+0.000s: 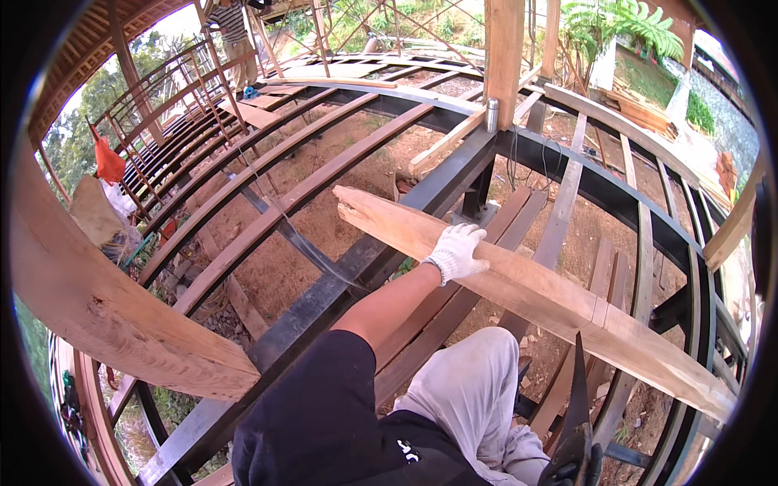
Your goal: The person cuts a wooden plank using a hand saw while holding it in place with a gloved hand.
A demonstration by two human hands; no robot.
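Note:
A long pale wooden beam (543,283) lies slantwise across the dark frame members, from the upper middle to the lower right. Its far-left end is rough and split, and two thin lines cross its face toward the right. My left hand (458,253), in a white knit glove, rests over the beam's upper edge with its fingers curled round it and its thumb along the near face. By my bent knee, a dark saw-like blade (579,393) stands point up. Dark shapes at its base are too unclear to name, and no part of my right hand can be made out.
Curved joists (324,182) and black beams (454,174) span open gaps above bare soil. A post (502,65) rises behind, with a metal flask (492,115) beside it. A thick curved timber (121,316) fills the left. Another person (235,40) stands far back.

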